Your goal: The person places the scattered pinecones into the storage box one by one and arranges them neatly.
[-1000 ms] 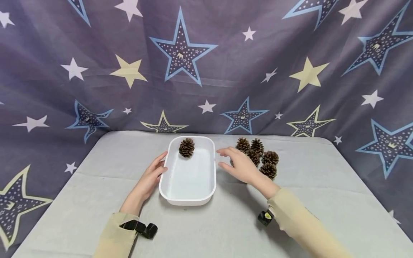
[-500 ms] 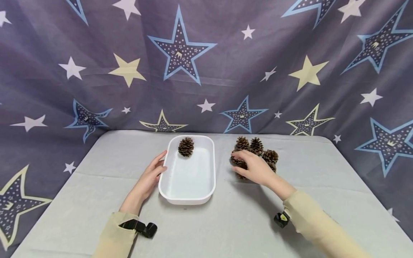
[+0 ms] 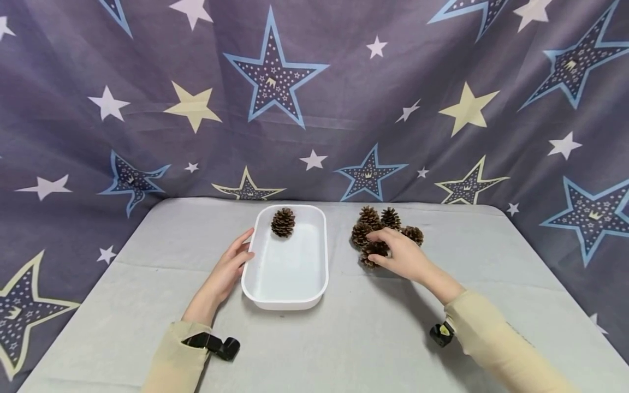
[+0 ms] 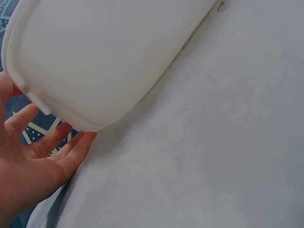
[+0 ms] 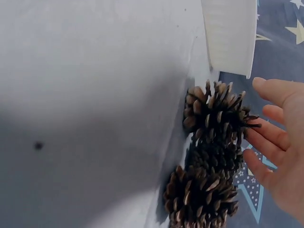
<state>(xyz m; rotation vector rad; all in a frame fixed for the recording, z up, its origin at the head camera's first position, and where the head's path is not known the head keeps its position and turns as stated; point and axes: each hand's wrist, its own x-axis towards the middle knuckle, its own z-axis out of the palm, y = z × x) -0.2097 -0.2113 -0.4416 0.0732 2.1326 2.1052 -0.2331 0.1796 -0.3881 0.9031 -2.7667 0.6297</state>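
Observation:
My left hand (image 3: 228,270) rests against the left side of a white rectangular tub (image 3: 290,303), its fingertips touching the outer wall and its thumb at the rim. Close up, the left wrist view shows those fingers spread beside the tub's wall (image 4: 104,61). Inside the tub, near its far left corner, sits one brown pine cone (image 3: 283,222). To the right, my right hand (image 3: 405,256) reaches over a cluster of pine cones, thumb and fingers apart above the nearest pine cone (image 3: 372,254). In the right wrist view the fingertips are right at a pine cone's scales (image 5: 216,114).
Other pine cones stand close behind, including one pine cone (image 3: 361,233) at the left and another pine cone (image 3: 413,234) at the right, partly hidden by the hand. A grey cloth covers the table (image 3: 304,349). A star-patterned curtain (image 3: 334,98) hangs behind.
My right hand has moved right, from beside the tub's right rim to over the pine cones. The left hand and the tub have stayed in place.

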